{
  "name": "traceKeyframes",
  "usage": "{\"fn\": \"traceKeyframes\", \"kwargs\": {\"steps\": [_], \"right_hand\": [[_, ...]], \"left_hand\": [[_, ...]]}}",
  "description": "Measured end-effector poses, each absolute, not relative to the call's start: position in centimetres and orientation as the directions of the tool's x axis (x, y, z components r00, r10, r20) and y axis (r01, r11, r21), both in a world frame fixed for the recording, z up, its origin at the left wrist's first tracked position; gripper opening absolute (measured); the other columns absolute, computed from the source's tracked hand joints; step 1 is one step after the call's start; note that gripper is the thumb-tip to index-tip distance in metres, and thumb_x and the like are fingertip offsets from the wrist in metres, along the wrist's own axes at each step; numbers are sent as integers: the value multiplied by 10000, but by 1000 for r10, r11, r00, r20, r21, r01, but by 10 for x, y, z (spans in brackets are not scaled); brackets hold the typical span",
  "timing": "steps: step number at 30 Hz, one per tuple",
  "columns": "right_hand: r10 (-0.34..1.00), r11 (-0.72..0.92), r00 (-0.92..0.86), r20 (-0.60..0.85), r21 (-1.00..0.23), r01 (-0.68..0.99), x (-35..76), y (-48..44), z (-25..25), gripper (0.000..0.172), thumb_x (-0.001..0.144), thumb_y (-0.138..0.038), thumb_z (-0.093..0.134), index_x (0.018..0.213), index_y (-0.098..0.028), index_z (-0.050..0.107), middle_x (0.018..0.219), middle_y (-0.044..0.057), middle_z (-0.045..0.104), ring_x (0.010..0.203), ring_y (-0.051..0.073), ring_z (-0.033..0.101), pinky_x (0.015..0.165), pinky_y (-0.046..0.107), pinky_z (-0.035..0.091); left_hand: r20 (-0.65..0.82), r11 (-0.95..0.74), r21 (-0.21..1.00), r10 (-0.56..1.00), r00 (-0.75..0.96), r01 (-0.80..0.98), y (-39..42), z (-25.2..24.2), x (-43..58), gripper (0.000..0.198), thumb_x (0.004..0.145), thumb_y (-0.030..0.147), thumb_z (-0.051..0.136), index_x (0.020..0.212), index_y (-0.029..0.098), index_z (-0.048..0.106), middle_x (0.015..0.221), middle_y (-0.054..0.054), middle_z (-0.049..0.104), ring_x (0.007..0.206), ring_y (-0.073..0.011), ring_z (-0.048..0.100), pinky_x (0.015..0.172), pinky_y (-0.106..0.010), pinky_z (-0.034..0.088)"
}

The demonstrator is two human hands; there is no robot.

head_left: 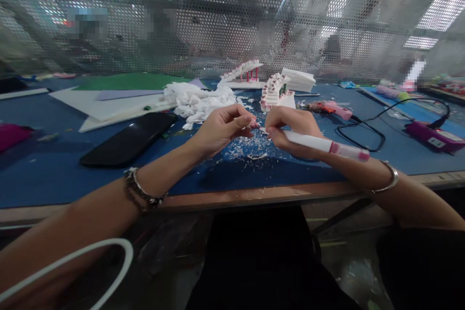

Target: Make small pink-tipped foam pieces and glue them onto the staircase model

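Note:
A small pink piece [253,122] is pinched between the thumb and fingers of my left hand [225,126]; its exact kind is too small to tell. My right hand [292,128] grips a white marker pen [308,141] with a pink end, its tip pointing left, close to the pink piece. Beneath both hands, white shavings [250,150] are scattered over the blue tabletop [203,174]. Just beyond my right hand stands a curved white model staircase [274,91] with dark red marks on its steps. Behind it is another model staircase [242,71] on red posts.
Crumpled white tissue [201,99] and a black phone [129,140] lie left, before white, green [134,81] and lilac sheets. To the right are a pink-handled glue gun [332,108], its black cable [381,138] and a purple power strip [434,136]. Perforated metal mesh [225,19] rises behind.

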State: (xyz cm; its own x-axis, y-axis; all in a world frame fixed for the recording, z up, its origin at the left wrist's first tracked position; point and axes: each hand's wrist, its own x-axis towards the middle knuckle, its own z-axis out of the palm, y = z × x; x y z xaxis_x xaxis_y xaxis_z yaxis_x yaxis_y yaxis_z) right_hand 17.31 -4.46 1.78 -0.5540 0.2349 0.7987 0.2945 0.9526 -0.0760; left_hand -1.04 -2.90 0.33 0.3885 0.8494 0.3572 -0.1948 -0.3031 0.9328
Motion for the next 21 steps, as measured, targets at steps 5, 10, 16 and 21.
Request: {"fn": "traceKeyframes", "kwargs": {"steps": [5, 10, 16, 21], "right_hand": [[255, 954, -542, 801, -116, 277, 174, -43, 16, 62, 771, -162, 479, 711, -153, 493, 654, -25, 538, 600, 48, 491, 575, 177, 423], [238, 964, -527, 816, -133, 229, 174, -42, 14, 64, 786, -188, 489, 736, -149, 490, 668, -19, 547, 605, 48, 500, 580, 179, 426], [227, 960, -594, 772, -74, 271, 171, -41, 13, 82, 802, -184, 467, 743, -136, 497, 713, 3, 550, 641, 55, 503, 605, 186, 430], [259, 949, -584, 769, -90, 303, 171, -40, 15, 93, 799, -191, 470, 730, -135, 499, 696, -7, 545, 626, 46, 494, 601, 170, 424]], "left_hand": [[339, -294, 940, 852, 400, -171, -30, 4, -11, 193, 687, 303, 687, 639, 152, 577, 675, 11, 569, 584, -57, 527, 568, -181, 473], [350, -302, 936, 836, 423, -178, -30, 2, -10, 192, 704, 302, 670, 628, 156, 572, 598, 23, 547, 454, -38, 465, 442, -171, 396], [311, -293, 950, 880, 359, -105, -23, -3, -11, 198, 697, 322, 673, 646, 156, 578, 568, 17, 547, 479, -52, 476, 453, -171, 393], [318, -285, 948, 887, 336, -142, -24, -1, -12, 173, 708, 298, 669, 672, 155, 579, 679, 11, 587, 567, -56, 537, 503, -160, 436]]}}
